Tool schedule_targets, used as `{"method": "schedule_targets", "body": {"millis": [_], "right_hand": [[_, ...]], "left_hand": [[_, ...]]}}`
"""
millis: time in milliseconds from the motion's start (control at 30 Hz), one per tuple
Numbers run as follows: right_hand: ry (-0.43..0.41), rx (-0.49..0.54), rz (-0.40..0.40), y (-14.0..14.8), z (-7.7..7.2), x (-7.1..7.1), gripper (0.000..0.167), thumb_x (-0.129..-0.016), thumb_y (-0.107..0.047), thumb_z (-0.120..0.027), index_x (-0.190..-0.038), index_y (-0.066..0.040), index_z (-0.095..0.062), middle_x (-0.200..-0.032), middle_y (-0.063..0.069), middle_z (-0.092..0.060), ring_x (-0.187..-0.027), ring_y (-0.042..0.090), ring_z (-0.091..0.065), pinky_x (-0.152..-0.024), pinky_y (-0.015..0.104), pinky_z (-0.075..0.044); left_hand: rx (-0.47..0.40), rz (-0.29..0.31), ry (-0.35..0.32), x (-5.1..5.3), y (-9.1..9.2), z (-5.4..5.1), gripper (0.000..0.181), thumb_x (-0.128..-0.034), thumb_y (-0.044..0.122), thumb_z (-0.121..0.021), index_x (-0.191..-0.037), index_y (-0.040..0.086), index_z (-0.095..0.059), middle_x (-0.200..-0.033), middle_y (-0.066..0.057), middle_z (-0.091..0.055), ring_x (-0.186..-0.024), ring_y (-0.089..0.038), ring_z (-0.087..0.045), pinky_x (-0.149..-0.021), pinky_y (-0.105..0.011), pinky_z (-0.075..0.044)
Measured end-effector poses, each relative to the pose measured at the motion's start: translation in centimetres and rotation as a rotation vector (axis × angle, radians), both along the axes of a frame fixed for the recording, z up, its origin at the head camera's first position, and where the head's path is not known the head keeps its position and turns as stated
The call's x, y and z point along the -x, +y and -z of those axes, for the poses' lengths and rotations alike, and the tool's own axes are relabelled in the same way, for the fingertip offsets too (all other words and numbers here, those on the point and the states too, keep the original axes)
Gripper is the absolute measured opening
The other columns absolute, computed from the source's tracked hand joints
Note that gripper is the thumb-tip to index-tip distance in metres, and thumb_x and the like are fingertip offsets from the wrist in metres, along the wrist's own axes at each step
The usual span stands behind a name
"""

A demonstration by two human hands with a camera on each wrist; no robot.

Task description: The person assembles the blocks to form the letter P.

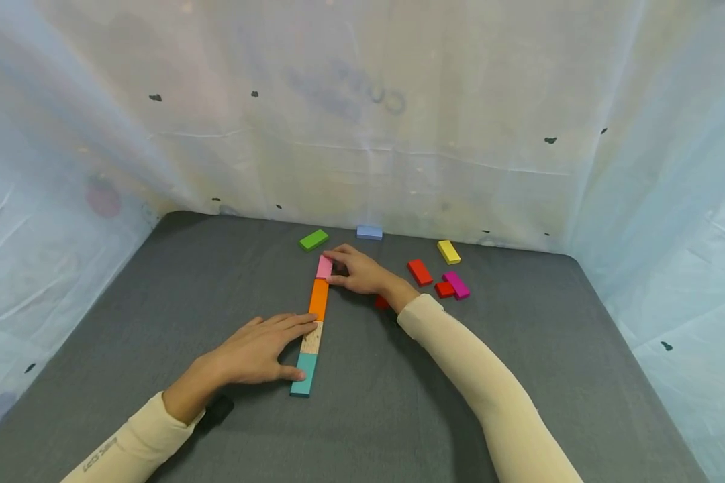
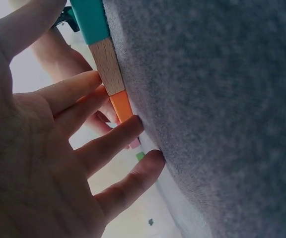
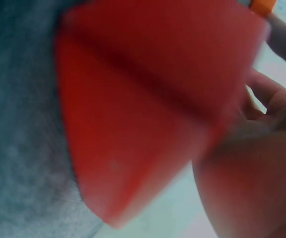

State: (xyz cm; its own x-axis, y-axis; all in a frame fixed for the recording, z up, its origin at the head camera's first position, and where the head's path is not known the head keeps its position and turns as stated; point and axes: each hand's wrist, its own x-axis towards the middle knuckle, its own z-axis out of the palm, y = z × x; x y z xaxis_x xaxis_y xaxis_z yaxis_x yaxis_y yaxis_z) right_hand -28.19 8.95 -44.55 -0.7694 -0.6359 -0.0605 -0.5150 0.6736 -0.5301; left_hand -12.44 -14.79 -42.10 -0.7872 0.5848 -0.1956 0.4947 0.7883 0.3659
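A line of flat blocks runs away from me on the grey cloth: a teal block (image 1: 304, 376) nearest, then a bare wood block (image 1: 311, 339), an orange block (image 1: 317, 298) and a pink block (image 1: 323, 267) at the far end. My left hand (image 1: 260, 349) lies along the line's left side, fingers spread and fairly straight. Its thumb touches the teal block, and its fingertips reach the joint of wood and orange. At the far end my right hand (image 1: 359, 270) pinches the pink block between thumb and fingers. A red block (image 3: 148, 99) looms, blurred, in the right wrist view.
Beyond the line lie a green block (image 1: 313, 240) and a light blue block (image 1: 370, 233). To the right are a yellow block (image 1: 449, 252), a red block (image 1: 419, 272), and a magenta block (image 1: 457, 285) against another red one. Pale sheeting (image 1: 362, 154) hangs around the table.
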Motion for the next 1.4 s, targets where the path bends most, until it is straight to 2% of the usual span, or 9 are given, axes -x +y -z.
{"method": "schedule_targets", "body": {"millis": [367,567,700,800,1400], "right_hand": [[-0.017,-0.005,0.014,0.06,0.03,0.02,0.063,-0.098,-0.038,-0.062,-0.153,-0.018,-0.041,-0.149,0.005,-0.045,-0.123,0.02,-0.054,-0.108,0.04,-0.044],[-0.017,-0.017,-0.008,-0.11,0.53,-0.39,0.06,-0.1,-0.036,-0.059,-0.153,-0.016,-0.04,-0.151,0.008,-0.044,-0.129,0.024,-0.051,-0.113,0.042,-0.039],[-0.017,-0.008,0.008,-0.2,0.64,-0.56,0.058,-0.1,-0.034,-0.06,-0.152,-0.015,-0.042,-0.149,0.008,-0.045,-0.123,0.023,-0.053,-0.108,0.041,-0.043],[-0.014,0.001,0.023,-0.22,0.54,-0.45,0.058,-0.1,-0.033,-0.061,-0.152,-0.015,-0.042,-0.147,0.008,-0.045,-0.117,0.021,-0.054,-0.104,0.04,-0.046],[0.033,-0.023,-0.004,-0.4,-0.23,-0.26,0.056,-0.102,-0.033,-0.057,-0.152,-0.013,-0.042,-0.149,0.01,-0.046,-0.127,0.024,-0.054,-0.11,0.041,-0.042]], "left_hand": [[-0.013,0.008,0.006,0.06,0.01,0.0,0.086,-0.0802,0.058,-0.075,-0.152,0.023,-0.042,-0.161,0.003,-0.036,-0.146,-0.028,-0.038,-0.107,-0.072,-0.029],[-0.014,-0.012,-0.017,-0.22,-0.13,0.36,0.087,-0.0784,0.059,-0.076,-0.151,0.024,-0.044,-0.16,0.003,-0.037,-0.146,-0.028,-0.039,-0.106,-0.073,-0.029],[-0.009,-0.024,-0.016,-0.21,-0.09,0.51,0.087,-0.0777,0.059,-0.077,-0.151,0.026,-0.044,-0.16,0.003,-0.037,-0.145,-0.027,-0.04,-0.107,-0.072,-0.029],[-0.002,-0.024,-0.01,-0.09,-0.06,0.39,0.087,-0.0779,0.06,-0.076,-0.151,0.026,-0.043,-0.16,0.003,-0.038,-0.145,-0.027,-0.04,-0.107,-0.072,-0.029],[-0.003,-0.011,-0.003,-0.02,-0.12,-0.08,0.086,-0.0792,0.059,-0.075,-0.151,0.025,-0.044,-0.16,0.002,-0.038,-0.145,-0.029,-0.04,-0.107,-0.072,-0.029]]}}
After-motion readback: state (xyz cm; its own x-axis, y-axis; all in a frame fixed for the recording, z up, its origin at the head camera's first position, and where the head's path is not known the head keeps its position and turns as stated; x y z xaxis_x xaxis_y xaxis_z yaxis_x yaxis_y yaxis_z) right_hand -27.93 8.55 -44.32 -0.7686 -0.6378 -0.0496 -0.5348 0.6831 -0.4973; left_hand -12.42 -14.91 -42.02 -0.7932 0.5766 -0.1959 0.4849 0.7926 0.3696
